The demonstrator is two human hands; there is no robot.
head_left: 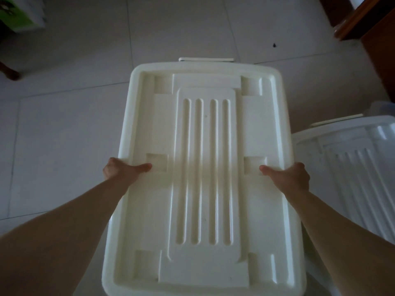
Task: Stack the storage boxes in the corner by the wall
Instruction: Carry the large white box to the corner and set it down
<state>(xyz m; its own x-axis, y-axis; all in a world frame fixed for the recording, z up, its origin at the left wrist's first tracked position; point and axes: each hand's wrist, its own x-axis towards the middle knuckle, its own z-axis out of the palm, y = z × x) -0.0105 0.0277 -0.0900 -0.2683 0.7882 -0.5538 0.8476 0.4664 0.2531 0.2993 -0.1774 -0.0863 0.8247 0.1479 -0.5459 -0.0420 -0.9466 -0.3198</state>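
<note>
Two storage boxes are in sight, both white plastic with ribbed lids. The nearer storage box fills the middle of the view, its cream lid facing up, with four long grooves running down the centre panel and shallow square recesses near the corners and along the long sides. A flat latch handle pokes out at its far short end, at 12 o'clock. The person has one hand on each long side of this box. The left hand clamps the edge at about 9 o'clock, thumb lying flat on the lid and pointing inward beside a square recess, the other fingers curled under the rim and hidden. The right hand mirrors it at about 3 o'clock, thumb on top pointing inward, fingers wrapped over the edge and out of sight below. So each grip is closed on the box's rim, thumb above and fingers beneath. Both forearms are bare and reach in from the bottom corners. Whether the box rests on the floor or is lifted clear of it I cannot tell. The second storage box sits just beside the first at 3 o'clock, turned at an angle, its lid on. The floor is pale large tile. One piece of dark wooden furniture stands at 1 o'clock, and one green-and-white object, blurred, sits at 11 o'clock.
</note>
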